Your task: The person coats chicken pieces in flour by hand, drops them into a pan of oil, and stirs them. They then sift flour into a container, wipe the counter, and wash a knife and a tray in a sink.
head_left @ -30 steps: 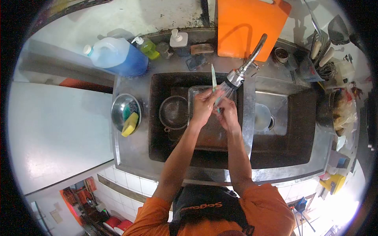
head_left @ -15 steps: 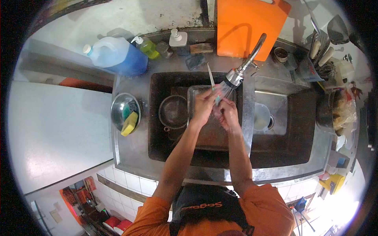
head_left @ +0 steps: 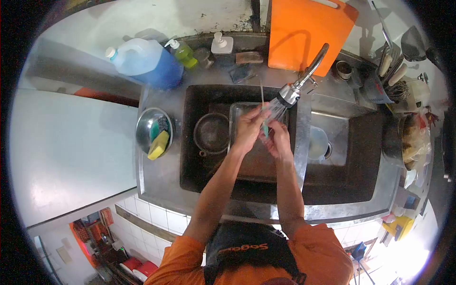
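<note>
A knife (head_left: pixel 262 92) with a narrow blade and teal handle points up and away over the left sink basin, under the faucet head (head_left: pixel 288 95). Water streams from the faucet onto my fingers. My left hand (head_left: pixel 248 130) is closed around the knife near where blade and handle meet. Close beside it, my right hand (head_left: pixel 279 141) has its fingers curled at the handle's lower end; the water and fingers partly hide the grip. Beneath both hands lies a rectangular tray (head_left: pixel 256 166) in the basin, with a round dark pan (head_left: pixel 211 134) to its left.
A metal bowl (head_left: pixel 140 133) with a yellow sponge (head_left: pixel 158 145) stands left of the basin. Behind are a blue liquid jug (head_left: pixel 154 66), soap bottles and an orange cutting board (head_left: pixel 308 35). The right basin holds a whitish container (head_left: pixel 317 142). Utensils stand at the right.
The knife has turned: its blade now stands straighter and looks edge-on, and more teal handle shows between my hands. The whole view has shifted slightly.
</note>
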A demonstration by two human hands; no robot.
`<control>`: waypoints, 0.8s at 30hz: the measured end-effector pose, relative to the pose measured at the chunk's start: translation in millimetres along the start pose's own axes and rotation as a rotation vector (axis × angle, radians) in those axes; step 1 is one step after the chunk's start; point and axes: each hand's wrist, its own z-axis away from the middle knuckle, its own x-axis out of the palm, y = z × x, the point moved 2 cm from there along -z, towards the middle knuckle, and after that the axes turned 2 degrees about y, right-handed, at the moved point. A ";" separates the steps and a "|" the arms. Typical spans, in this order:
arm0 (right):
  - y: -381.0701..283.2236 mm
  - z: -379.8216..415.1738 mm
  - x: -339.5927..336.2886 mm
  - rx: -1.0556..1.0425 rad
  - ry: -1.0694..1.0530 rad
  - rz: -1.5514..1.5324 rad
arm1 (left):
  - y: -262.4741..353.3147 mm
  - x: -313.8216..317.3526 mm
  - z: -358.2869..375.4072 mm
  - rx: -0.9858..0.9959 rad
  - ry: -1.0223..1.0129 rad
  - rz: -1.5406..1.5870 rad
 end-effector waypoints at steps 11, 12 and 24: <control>9.3 -7.0 -10.5 -0.083 -0.183 0.024 | -1.1 -1.9 -4.3 0.007 -0.031 0.104; 9.6 -5.3 -10.6 -0.039 -0.140 -0.075 | -0.7 -1.2 -3.6 0.038 -0.037 0.076; 5.4 -4.3 -12.8 0.000 -0.120 -0.093 | -7.1 -5.9 -4.6 -0.015 -0.062 0.226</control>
